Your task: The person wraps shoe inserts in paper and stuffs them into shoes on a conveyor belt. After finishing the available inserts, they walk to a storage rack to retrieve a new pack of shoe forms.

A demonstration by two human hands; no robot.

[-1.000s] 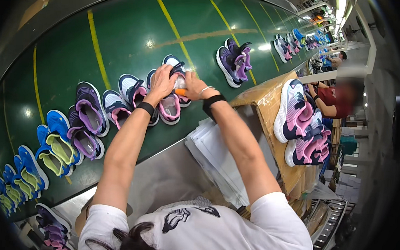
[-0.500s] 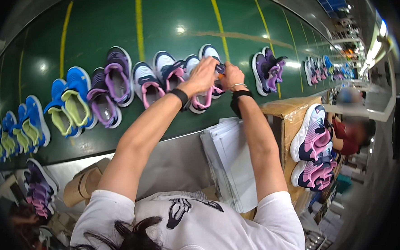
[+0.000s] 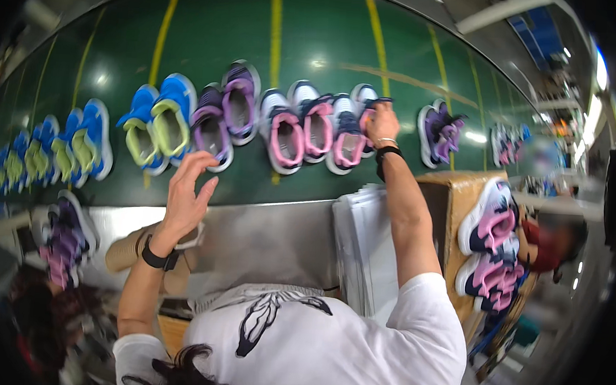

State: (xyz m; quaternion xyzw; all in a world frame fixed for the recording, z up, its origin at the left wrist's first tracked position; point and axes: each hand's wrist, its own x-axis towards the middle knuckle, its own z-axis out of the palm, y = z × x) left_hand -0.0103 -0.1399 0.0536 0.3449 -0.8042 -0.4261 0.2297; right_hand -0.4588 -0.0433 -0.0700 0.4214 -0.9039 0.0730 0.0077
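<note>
1. White T-shirt (image 3: 283, 337) of the wearer: black printed figure on the chest, no words legible.
2. Left hand (image 3: 186, 199): raised at the near edge of the green conveyor belt (image 3: 212, 27), fingers spread wide, thumb apart, holding nothing. Fingertips overlap the heel of a dark purple sneaker (image 3: 213, 133) in view; contact cannot be told.
3. White sheets (image 3: 369, 244): stacked below the right forearm, beside the belt.
4. Cardboard box (image 3: 458, 190): right of the sheets; white, navy and pink sneakers (image 3: 489, 223) rest on top.
5. Right hand (image 3: 383, 125): at the rightmost shoe of a group of four, fingers bent beside its dark strap (image 3: 377, 101). How far they are closed, and whether they grip, cannot be told.
6. That white, navy and pink sneaker (image 3: 362, 96): on the belt, sole down. Toe points away from the wearer, slightly left; long axis runs across the belt. Markings too small and blurred to read.
7. Its three companions (image 3: 313, 119): just left, toes likewise away, pink linings showing.
8. Blue sneakers with lime linings (image 3: 173, 112): farther left, past the purple pair.
9. Co-worker in dark red (image 3: 545, 245): beyond the box, blurred.
</note>
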